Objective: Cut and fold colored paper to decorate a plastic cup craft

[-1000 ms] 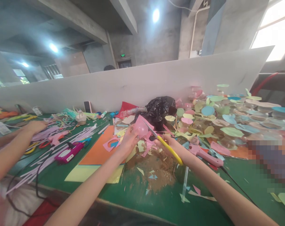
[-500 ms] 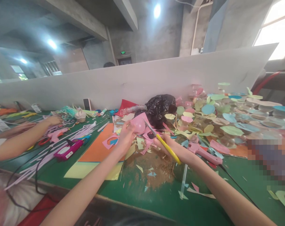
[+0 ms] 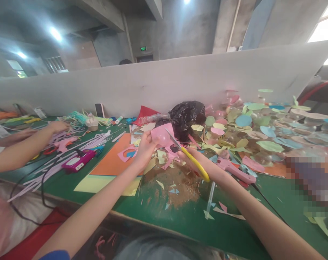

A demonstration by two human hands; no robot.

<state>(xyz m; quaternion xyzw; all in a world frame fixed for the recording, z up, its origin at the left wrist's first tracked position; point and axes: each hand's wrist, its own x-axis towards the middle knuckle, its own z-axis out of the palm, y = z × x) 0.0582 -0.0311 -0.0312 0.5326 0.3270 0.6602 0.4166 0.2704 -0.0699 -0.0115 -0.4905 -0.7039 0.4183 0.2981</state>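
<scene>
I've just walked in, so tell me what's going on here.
The person's left hand holds up pink paper; the right hand holds yellow-handled scissors, their blades at the paper. Paper scraps lie on the green table below. To the left, a co-worker's hand is near lilac strips.

Right at the centre of the frame, here's the flat, pale pink paper sheet (image 3: 158,129), tilted up to face the view, its top edge slanting and its corners still square. Against it sits a clear, rounded, shiny dome (image 3: 162,138), the pink showing through! And just right of centre, the silver-bladed scissors with yellow handles (image 3: 192,160), blades angled to the upper left, tips over the sheet's right half, handles down to the lower right; whether the blades bite, I can't tell.
</scene>
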